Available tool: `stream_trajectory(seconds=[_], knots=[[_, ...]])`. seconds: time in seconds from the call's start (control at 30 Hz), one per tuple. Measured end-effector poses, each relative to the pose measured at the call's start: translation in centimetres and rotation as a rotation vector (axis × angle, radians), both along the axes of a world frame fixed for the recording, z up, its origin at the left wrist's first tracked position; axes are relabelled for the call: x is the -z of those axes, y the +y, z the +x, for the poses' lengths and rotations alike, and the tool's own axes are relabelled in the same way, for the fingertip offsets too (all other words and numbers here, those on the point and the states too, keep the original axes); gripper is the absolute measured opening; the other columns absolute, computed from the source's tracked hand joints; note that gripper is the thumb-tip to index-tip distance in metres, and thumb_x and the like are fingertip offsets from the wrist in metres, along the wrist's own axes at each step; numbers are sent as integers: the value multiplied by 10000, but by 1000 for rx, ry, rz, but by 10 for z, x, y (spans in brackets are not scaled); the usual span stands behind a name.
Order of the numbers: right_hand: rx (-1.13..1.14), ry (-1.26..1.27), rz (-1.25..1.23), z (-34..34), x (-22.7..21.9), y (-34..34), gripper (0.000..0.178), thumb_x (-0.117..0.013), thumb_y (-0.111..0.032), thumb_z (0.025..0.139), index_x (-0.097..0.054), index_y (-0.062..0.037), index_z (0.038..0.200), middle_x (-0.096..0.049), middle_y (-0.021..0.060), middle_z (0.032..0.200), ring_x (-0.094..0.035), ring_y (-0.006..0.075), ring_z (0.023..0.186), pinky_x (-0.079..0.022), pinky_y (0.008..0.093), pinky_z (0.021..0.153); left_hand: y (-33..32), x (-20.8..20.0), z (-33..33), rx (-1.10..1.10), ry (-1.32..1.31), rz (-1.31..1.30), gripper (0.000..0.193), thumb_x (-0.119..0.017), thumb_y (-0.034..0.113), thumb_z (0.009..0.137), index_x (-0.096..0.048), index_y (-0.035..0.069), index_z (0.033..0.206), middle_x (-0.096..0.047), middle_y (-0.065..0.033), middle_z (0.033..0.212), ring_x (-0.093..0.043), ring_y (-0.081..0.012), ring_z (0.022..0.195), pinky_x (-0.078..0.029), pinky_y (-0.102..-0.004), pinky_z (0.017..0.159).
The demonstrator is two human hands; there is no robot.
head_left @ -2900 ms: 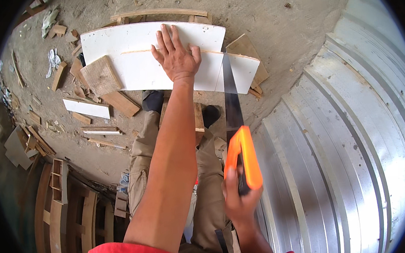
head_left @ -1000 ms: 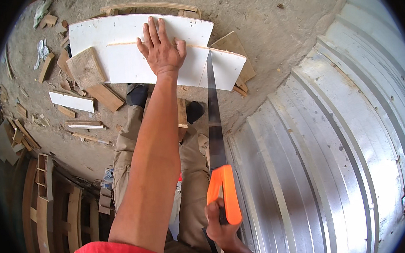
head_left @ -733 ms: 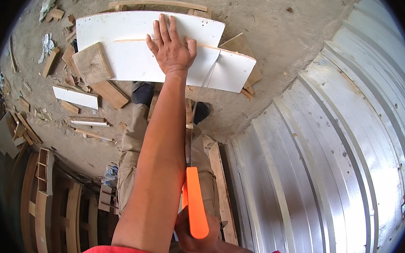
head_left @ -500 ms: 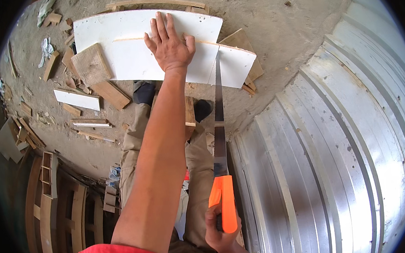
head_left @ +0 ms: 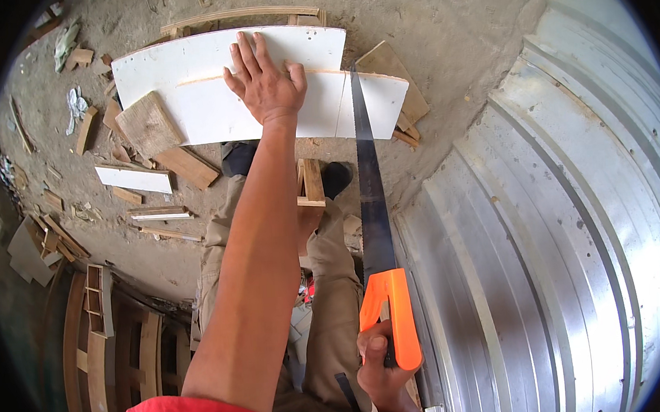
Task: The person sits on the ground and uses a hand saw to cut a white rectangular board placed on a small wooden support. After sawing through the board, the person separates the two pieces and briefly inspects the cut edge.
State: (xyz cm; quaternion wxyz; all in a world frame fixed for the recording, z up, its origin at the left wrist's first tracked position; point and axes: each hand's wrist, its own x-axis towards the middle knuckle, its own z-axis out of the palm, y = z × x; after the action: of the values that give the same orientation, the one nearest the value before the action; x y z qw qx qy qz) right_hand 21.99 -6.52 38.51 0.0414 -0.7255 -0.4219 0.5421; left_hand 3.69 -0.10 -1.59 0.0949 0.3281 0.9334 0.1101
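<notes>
Compared with half a second before, the saw (head_left: 371, 196) has been pushed a little further forward, so that its orange handle (head_left: 391, 319) is seen slightly higher, while the left hand has stayed in the same place. The right hand (head_left: 377, 358) is closed tightly around the orange handle, and the dark blade is laid across the right part of the white board (head_left: 187, 94), in a cut near its right end. The left hand (head_left: 266, 85) is held flat and fully open, fingers spread, and is pressed on the white board just left of the blade. The board is placed over wooden pieces on the sandy ground (head_left: 440, 33). Corrugated metal sheets (head_left: 544, 253) are seen on the right.
</notes>
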Motion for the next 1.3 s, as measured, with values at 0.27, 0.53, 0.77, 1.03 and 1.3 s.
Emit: stream_trajectory(seconds=[0.27,0.53,0.77,1.03,1.3], knots=[[7,10,-4,8,7,4,279,-707,-240,917,-638,13,821,-572,49,672,-531,129,514,-393,274,466,6,-2,0,-9,-15,6,749,-528,314,833,-321,117,1525,-258,-113,1623,-163,-284,1529,-73,-551,1218],[-84,-22,19,11,9,3,283,-708,-245,916,-640,3,798,-552,47,652,-524,142,503,-391,276,463,4,-2,0,-15,0,10,751,-533,312,827,-321,141,1527,-257,-99,1626,-166,-266,1530,-75,-548,1220],[-63,14,-5,21,7,0,257,-688,-225,927,-632,12,847,-554,37,644,-510,124,504,-378,265,463,6,-3,1,-16,-5,12,744,-527,309,832,-320,139,1525,-253,-93,1629,-168,-265,1530,-72,-550,1222],[-109,17,-9,28,9,-4,226,-685,-196,921,-648,18,858,-576,53,657,-552,143,512,-408,263,476,5,-1,1,-15,0,18,767,-529,323,805,-345,132,1525,-250,-99,1635,-171,-272,1530,-59,-541,1224],[-66,4,43,-3,25,21,182,-712,-124,916,-637,41,903,-635,47,690,-568,65,589,-434,241,525,4,3,-1,-13,15,62,749,-539,312,802,-368,124,1507,-273,-98,1626,-188,-284,1525,-59,-543,1223]])
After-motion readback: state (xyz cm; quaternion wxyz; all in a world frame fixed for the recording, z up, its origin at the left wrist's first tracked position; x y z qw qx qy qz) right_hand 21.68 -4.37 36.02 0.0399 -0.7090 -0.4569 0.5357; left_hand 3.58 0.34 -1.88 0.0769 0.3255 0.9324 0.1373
